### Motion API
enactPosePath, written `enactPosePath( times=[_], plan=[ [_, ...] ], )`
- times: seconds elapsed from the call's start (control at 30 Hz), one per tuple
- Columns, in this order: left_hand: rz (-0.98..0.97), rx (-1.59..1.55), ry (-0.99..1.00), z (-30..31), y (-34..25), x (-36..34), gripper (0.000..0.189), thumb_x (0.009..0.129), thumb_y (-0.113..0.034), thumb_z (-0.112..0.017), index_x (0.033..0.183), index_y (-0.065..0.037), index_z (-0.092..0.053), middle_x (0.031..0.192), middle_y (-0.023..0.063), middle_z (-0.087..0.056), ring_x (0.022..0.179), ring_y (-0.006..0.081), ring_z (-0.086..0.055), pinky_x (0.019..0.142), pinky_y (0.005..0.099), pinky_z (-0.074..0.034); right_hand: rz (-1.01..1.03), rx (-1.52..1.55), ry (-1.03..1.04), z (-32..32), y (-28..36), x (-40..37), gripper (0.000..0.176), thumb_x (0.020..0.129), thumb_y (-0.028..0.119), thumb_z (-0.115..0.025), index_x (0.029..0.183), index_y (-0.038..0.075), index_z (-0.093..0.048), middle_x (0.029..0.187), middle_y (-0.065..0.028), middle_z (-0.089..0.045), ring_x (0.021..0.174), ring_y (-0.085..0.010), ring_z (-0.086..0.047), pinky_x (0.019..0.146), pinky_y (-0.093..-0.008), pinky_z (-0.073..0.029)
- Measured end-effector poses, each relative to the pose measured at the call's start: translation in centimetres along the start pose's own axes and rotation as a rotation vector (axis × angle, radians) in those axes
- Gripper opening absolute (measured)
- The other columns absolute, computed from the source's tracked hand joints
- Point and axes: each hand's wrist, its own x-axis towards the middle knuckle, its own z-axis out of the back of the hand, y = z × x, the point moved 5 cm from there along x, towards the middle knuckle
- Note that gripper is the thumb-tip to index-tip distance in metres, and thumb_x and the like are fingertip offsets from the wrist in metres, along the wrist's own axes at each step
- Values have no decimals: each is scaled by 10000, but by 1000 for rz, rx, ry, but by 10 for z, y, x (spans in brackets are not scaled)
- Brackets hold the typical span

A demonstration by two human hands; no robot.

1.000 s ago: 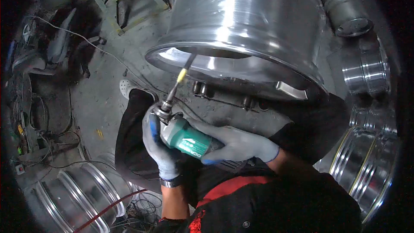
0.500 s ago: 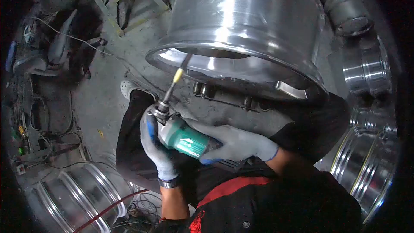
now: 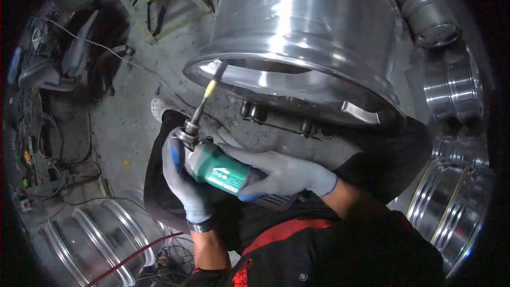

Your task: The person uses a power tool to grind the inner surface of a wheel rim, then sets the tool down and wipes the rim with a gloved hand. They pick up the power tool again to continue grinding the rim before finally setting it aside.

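Grey-gloved hands, left (image 3: 183, 186) and right (image 3: 279, 172), grip green grinder (image 3: 218, 169) at polished rim (image 3: 297, 74).

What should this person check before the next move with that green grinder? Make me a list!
1. Both hands on the grinder: ok. The left hand wraps the front, the right hand holds the back.
2. Hands covered: ok, both are gloved.
3. Bit pointing away from the body: ok.
4. Bit tip touching the rim: cannot tell; it sits at the inner lip.
5. Rim fixed firmly: cannot tell; its mount is mostly hidden.
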Motion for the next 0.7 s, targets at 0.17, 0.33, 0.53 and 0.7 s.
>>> enactPosePath(
  times=[0.17, 0.33, 0.53, 0.7],
  plan=[
    [21, -22, 8, -8, 6, -9, 279, 1061, -123, -604, 1268, 55, -661, 1182, 175, -707, 1043, 274, -692, 962, 380, -547, 2, 20, -15, -1, -2, -13, 996, 938, 271, -823, 1700, 8, -239, 1689, -219, -418, 1532, -260, -447, 1263, -351, -327],
    [49, -92, -21, 5, -6, 1, 336, 976, -93, -696, 1292, 16, -659, 1209, 186, -705, 1061, 305, -701, 962, 396, -556, -56, 39, 56, -7, -3, 10, 1065, 913, 354, -815, 1714, 31, -192, 1771, -260, -199, 1641, -350, -232, 1318, -399, -230],
    [33, -34, 3, 3, 0, 1, 471, 875, -56, -806, 1321, -31, -657, 1241, 198, -702, 1082, 342, -711, 963, 415, -566, -95, 141, 58, -7, 1, 0, 1063, 919, 363, -818, 1712, 30, -193, 1745, -246, -293, 1619, -325, -300, 1319, -391, -229],
    [-90, 161, 96, -15, 7, -14, 477, 870, -17, -812, 1319, -21, -652, 1241, 199, -707, 1078, 336, -719, 953, 425, -574, -96, 173, -39, -12, -12, -25, 1041, 907, 274, -836, 1706, 22, -218, 1766, -246, -231, 1644, -330, -229, 1329, -403, -194]
  ],
)
